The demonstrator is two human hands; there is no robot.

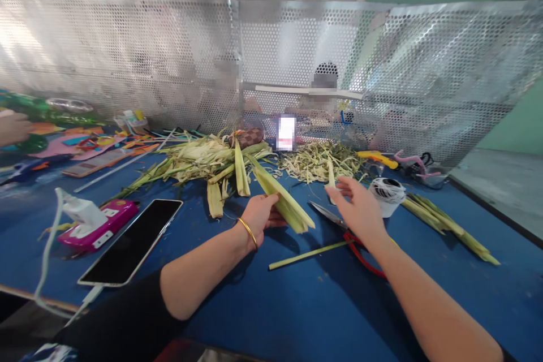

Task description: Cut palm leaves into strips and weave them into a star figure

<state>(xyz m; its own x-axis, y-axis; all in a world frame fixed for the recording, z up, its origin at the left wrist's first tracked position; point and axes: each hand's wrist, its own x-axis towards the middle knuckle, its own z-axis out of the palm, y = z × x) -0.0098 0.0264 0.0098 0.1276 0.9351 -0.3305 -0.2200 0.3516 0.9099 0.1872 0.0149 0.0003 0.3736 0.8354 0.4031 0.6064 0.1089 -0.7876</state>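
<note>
My left hand (265,215), with a gold bangle at the wrist, is closed around a bundle of flat, pale green leaf strips (288,203). The bundle slants down to the right, its cut ends splayed. To the right, my right hand (354,201) pinches a short whitish strip (331,172) that stands nearly upright between thumb and fingers. Under that hand lies a pair of scissors (365,260) with red handles, blades apart and partly hidden by the wrist. One thin green stalk (309,254) rests on the blue table between my forearms.
Loose leaf strips (195,158) and shredded trimmings (324,162) are heaped along the back. A thread spool (387,195) and a leaf bundle (453,226) lie right. Left are a phone (133,240) and pink power strip (102,223). Another person's hand (12,127) shows far left. A perforated screen (148,62) stands behind.
</note>
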